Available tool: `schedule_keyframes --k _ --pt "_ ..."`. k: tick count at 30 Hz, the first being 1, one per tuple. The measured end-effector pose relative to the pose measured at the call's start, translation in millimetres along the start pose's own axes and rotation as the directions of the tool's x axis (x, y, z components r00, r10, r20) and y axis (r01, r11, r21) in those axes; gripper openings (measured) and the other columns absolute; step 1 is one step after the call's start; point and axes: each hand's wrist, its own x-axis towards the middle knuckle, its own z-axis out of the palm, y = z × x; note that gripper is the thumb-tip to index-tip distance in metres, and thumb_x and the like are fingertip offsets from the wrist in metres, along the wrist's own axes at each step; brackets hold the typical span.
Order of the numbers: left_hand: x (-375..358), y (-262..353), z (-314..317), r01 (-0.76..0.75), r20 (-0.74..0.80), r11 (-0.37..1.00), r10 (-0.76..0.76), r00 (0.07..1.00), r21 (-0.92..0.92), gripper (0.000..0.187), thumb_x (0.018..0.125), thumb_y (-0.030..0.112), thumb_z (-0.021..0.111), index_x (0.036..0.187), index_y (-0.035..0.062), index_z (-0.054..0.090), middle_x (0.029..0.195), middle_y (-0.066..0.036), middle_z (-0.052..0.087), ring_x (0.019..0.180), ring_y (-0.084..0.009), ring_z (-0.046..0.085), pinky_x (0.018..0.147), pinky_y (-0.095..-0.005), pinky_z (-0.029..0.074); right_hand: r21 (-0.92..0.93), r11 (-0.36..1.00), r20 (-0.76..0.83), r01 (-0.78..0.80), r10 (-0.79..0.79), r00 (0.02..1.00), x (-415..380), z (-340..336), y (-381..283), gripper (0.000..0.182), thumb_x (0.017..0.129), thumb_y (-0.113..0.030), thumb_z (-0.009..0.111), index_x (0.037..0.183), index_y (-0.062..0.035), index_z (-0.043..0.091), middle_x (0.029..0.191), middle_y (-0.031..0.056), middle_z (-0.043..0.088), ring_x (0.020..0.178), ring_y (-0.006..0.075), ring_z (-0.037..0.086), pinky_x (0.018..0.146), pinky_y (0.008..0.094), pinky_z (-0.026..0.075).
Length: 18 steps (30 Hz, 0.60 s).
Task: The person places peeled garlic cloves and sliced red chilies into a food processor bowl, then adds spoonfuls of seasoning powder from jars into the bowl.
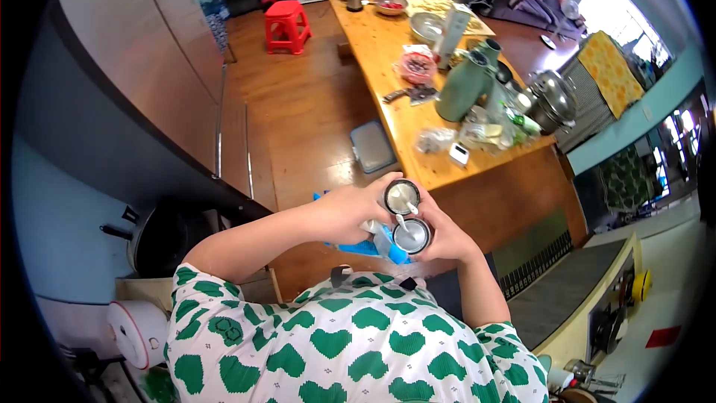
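Two round jars with dark rims are held close together in front of my chest, their open tops facing up. My left hand (365, 203) is wrapped round the farther jar (394, 192). Fingers of my right hand (445, 233) curl round the nearer jar (419, 242). Each jar has a small white spoon in it, and the two spoon handles meet between the rims. A blue and clear plastic packet (397, 254) shows below the jars, partly hidden by them and my left hand.
Ahead is a wooden table (418, 172) bearing green bottles (462, 88), bowls, bags and a steel pot (553, 101). A red stool (288, 27) stands beyond to the left, tall cabinets (142, 45) nearer. A counter (574, 291) lies to my right, a black wok (175, 235) at left.
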Motion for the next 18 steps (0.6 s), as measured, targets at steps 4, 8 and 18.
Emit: schedule_keyframes --k 4,8,18 --pt "-29 -52 -11 0.062 -0.069 0.998 -0.064 0.996 -0.031 0.034 0.069 0.006 0.078 0.099 0.0218 0.080 0.165 -0.021 0.031 0.101 -0.0389 0.072 0.088 -0.0442 0.058 0.044 0.999 0.116 0.007 -0.012 0.993 68 11 12 0.068 0.060 -0.018 0.094 0.121 -0.0075 0.065 0.173 0.0231 0.010 0.161 0.0368 0.012 0.124 0.0455 0.024" --pt "-54 -89 -29 0.041 -0.166 0.998 -0.047 0.985 -0.039 0.034 0.069 0.007 0.080 0.100 0.0203 0.080 0.164 -0.023 0.033 0.100 -0.0394 0.072 0.088 -0.0443 0.058 0.042 0.999 0.184 -0.011 0.003 0.983 118 21 14 0.071 0.061 -0.017 0.093 0.124 -0.0071 0.061 0.172 0.0214 0.010 0.160 0.0360 0.013 0.124 0.0452 0.024" --pt "-51 -197 -147 0.130 -0.284 0.992 -0.125 0.951 -0.001 0.032 0.071 0.011 0.079 0.101 0.0187 0.079 0.160 -0.026 0.039 0.093 -0.0407 0.072 0.087 -0.0435 0.058 0.099 0.993 0.255 0.064 -0.088 0.963 309 -12 22 0.066 0.063 -0.017 0.093 0.120 -0.0061 0.062 0.172 0.0202 0.009 0.160 0.0337 0.016 0.123 0.0417 0.026"
